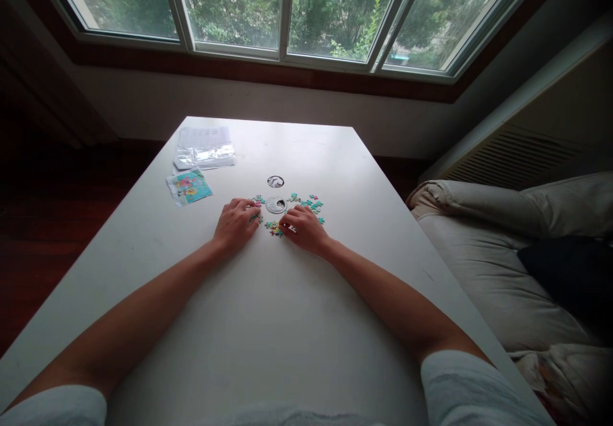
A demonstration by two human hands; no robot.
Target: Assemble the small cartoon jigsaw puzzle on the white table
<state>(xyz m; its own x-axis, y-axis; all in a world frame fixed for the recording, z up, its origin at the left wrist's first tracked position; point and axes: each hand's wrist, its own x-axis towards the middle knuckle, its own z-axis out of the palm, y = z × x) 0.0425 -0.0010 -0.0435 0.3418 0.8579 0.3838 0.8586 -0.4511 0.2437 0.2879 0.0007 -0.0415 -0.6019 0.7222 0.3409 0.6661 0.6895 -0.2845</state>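
Note:
Small jigsaw puzzle pieces (312,205), mostly teal with some pink and yellow, lie in loose clusters on the white table (268,324). My left hand (234,223) rests at the left cluster, fingers bent and apart, the tips touching pieces. Across from it, my right hand (306,227) has thumb and fingers pinched together at a yellowish puzzle piece (274,227) in the near cluster; the fingers partly cover it. Between the hands, a round metallic-looking disc (272,206) with a dark spot lies flat. Another round piece with a dark rim (275,182) lies just beyond it.
A colourful picture sheet (189,187) lies at the table's left, beside a clear plastic bag (205,148) over paper. To the right stands a light sofa (488,266) with a dark cushion (569,279). A window (282,55) spans the wall behind the table.

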